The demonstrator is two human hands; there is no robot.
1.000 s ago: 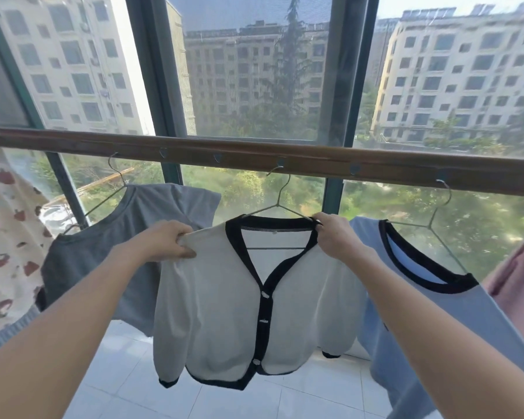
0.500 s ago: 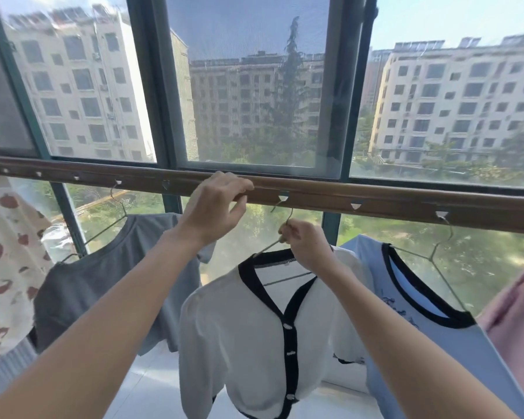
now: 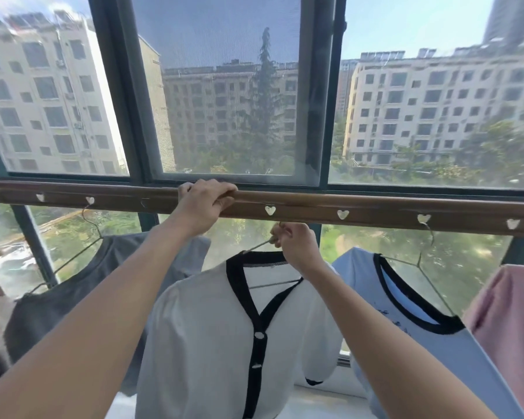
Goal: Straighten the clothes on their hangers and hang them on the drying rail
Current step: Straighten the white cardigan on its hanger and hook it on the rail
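Hands (image 3: 204,204) on rail (image 3: 375,210), hanger (image 3: 260,244)

White cardigan held up just under the drying rail, other clothes already hung.

The brown drying rail (image 3: 360,208) runs across the middle of the frame, with small heart-shaped holes along its lower edge. Below centre, a white cardigan (image 3: 224,337) with black trim and buttons sits on a wire hanger (image 3: 256,246), tilted, its hook near the rail but hidden. Left of it a grey top (image 3: 58,309) hangs from a hook in one hole; right of it a pale blue top (image 3: 406,322) with a black collar hangs from another. A pink garment (image 3: 515,322) shows at the right edge.
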